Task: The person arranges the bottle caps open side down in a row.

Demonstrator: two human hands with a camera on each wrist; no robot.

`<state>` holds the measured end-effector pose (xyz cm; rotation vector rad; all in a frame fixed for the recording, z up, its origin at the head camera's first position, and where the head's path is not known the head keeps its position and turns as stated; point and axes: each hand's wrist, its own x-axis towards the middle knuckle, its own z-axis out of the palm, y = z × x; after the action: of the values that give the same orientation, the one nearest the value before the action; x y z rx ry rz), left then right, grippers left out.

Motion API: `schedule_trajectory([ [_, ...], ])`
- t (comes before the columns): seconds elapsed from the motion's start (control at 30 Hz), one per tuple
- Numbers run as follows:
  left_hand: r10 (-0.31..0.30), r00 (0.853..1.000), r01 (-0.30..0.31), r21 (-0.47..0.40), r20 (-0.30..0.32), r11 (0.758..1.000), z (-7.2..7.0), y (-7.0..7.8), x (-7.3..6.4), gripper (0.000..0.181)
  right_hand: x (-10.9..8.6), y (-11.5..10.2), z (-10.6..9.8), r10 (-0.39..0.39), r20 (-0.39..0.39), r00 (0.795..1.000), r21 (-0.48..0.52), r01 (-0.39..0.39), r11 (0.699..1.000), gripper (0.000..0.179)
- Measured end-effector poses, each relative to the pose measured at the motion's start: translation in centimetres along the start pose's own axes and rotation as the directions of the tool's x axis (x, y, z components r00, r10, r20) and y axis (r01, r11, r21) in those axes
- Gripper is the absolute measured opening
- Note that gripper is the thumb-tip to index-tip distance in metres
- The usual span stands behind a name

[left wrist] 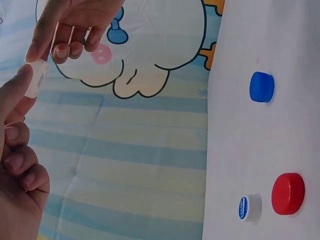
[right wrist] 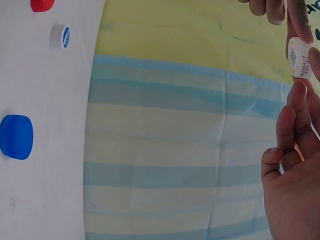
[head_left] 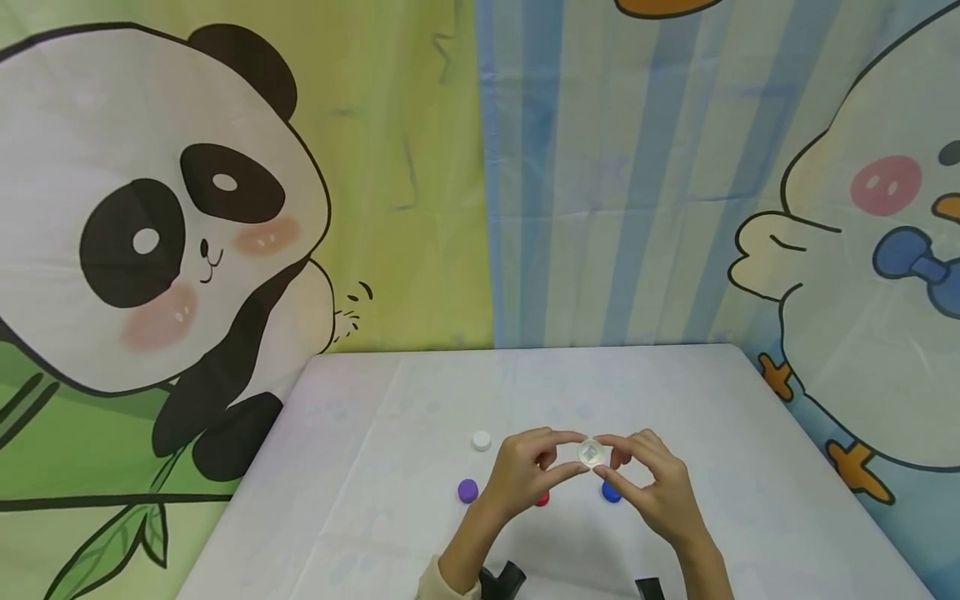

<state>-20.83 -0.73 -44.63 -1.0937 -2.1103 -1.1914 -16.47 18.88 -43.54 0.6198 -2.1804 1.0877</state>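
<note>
A small white bottle cap point(head_left: 591, 452) is held up above the table between both hands, its code-marked face toward the head camera. My left hand point(head_left: 527, 463) pinches its left edge between thumb and forefinger. From the opposite side, the right hand point(head_left: 651, 481) grips it the same way. Printed characters run along the rim of this white cap point(right wrist: 300, 58) in the right wrist view. Below the hands lie a red cap point(left wrist: 288, 194) and a blue cap point(left wrist: 262, 87); the left hand partly hides the red one in the head view.
A purple cap point(head_left: 468, 491) lies left of the hands on the white-covered table point(head_left: 390, 433). Farther back is another white cap point(head_left: 482, 441). Behind the table hangs a cartoon-printed curtain point(head_left: 420, 208). Black devices point(head_left: 504, 581) show near the wrists.
</note>
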Motion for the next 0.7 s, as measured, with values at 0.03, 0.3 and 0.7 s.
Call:
schedule_trajectory([
  [0.03, -0.020, 1.000, 0.020, -0.036, 0.008, 0.999, 0.0, 0.0, 0.0, 0.028, -0.1, 0.3, 0.1, -0.003, -0.001, 1.000, -0.003, 0.003, 1.000, 0.043],
  [0.3, -0.334, 0.931, 0.365, -0.325, 0.148, 0.872, 0.0, 0.3, 0.0, 0.030, -0.1, 0.0, 0.4, -0.047, -0.036, 0.998, -0.009, 0.046, 0.999, 0.044],
  [0.7, -0.534, 0.732, 0.679, -0.392, 0.422, 0.621, -1.0, 1.0, 0.4, 0.025, 0.6, -2.3, 0.3, -0.064, -0.048, 0.997, -0.002, 0.064, 0.998, 0.041],
])
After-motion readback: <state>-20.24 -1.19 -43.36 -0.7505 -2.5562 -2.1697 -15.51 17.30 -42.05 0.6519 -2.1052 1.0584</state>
